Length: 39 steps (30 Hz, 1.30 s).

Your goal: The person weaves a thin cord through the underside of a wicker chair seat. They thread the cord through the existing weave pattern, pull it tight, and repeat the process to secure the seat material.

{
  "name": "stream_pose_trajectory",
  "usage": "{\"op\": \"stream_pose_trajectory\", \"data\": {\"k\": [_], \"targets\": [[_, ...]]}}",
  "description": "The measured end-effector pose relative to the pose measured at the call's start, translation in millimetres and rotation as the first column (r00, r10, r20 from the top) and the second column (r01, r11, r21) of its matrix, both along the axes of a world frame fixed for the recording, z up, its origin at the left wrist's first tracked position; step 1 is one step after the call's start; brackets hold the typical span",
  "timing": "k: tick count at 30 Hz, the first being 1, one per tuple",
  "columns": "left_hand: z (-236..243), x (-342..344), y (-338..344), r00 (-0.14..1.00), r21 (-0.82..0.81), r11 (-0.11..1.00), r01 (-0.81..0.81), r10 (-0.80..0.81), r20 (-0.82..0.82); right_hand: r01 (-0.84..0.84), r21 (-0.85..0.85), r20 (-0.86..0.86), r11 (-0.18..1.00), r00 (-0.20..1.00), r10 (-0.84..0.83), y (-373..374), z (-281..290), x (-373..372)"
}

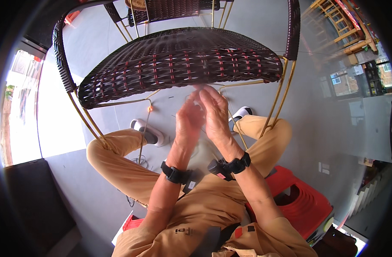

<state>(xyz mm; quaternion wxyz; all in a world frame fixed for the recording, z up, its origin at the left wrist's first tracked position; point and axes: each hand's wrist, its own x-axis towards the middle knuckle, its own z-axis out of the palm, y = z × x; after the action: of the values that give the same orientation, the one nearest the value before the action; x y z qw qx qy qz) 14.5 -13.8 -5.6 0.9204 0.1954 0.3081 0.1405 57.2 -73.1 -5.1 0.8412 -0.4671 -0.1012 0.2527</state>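
Two bare hands raised side by side below the front edge of a dark wicker chair [185,64] — left hand [188,115], blurred, close against right hand [214,112]. Fingers of the right hand bent and held together, thumb toward the left hand, tips up near the lower rim of the woven seat. Fingers of the left partly lost in blur; cannot tell how far bent or spread. Cannot tell either about anything thin pinched between them, or about actual contact with the weave.

As for the chair: directly ahead of the torso, seat front toward the lap, in dark brown strands crossed by reddish ones. Framed at both sides by wrapped armrests [293,34] and gold-coloured metal legs [273,96], with lower ends beside or against the knees — cannot tell which.

Below, tan trousers [125,171], knees spread wide, and light shoes [152,132] on a grey floor [316,124]. On each wrist, a black strap [173,174] with a small dark box. Beside the right hip, a red plastic stool [305,210]. Beyond the seat, another wicker chair [172,12]; at upper right, a wooden frame [362,45].
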Motion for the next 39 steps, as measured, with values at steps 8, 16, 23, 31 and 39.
{"op": "stream_pose_trajectory", "data": {"k": [8, 16, 23, 31, 39], "targets": [[-34, 5, -3, 0.986, -0.065, 0.986, 0.153, -0.148, 0.075, 0.378, -0.274, 0.609, 0.884, 0.78, -0.145, 6, -19, 10], [-55, 12, -1, 0.967, -0.084, 0.988, 0.133, -0.111, 0.231, 0.528, -0.262, 0.838, 0.808, 0.54, -0.081, 7, -16, 17], [-50, -19, 10, 0.93, 0.119, 0.939, 0.322, -0.337, 0.147, 0.358, -0.415, 0.695, 0.836, 0.718, 0.037, -19, 2, 15], [-9, -108, 16, 0.931, 0.77, 0.542, 0.337, -0.314, -0.185, 0.253, -0.454, 0.881, 0.854, -0.014, 0.473, -32, 22, -53], [31, -188, 64, 0.792, 0.799, 0.092, 0.595, -0.239, -0.562, 0.18, -0.657, 0.706, 0.732, -0.191, 0.682, -38, 30, -63]]}}
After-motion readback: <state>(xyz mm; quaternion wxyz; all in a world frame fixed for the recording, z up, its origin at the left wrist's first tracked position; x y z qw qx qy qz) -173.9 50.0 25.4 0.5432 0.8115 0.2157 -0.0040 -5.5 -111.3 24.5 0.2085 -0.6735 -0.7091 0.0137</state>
